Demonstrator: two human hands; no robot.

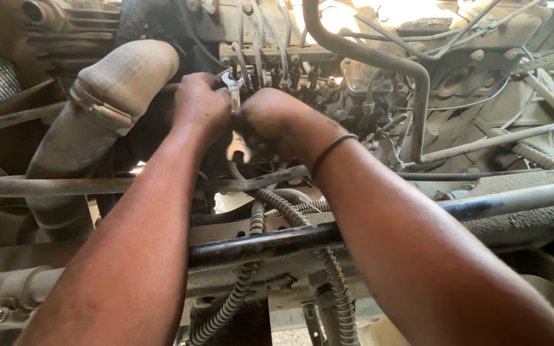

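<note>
Both my hands reach into a dusty engine bay and meet at a steel spanner (234, 90). My left hand (199, 106) is closed around its upper part, where the open jaw sits near a row of thin metal fuel pipes (270, 64). My right hand (277, 122), with a dark band on the wrist, grips the spanner's lower part; the lower jaw (238, 150) pokes out below the fingers. The pump body (347, 80) behind the pipes is partly hidden by my hands.
A thick ribbed hose (107, 96) runs down at the left. A bent steel pipe (411, 77) curves at the upper right. Corrugated conduits (251, 224) hang below my hands, crossing a dark metal bar (270, 243) and a grey rod (97, 186).
</note>
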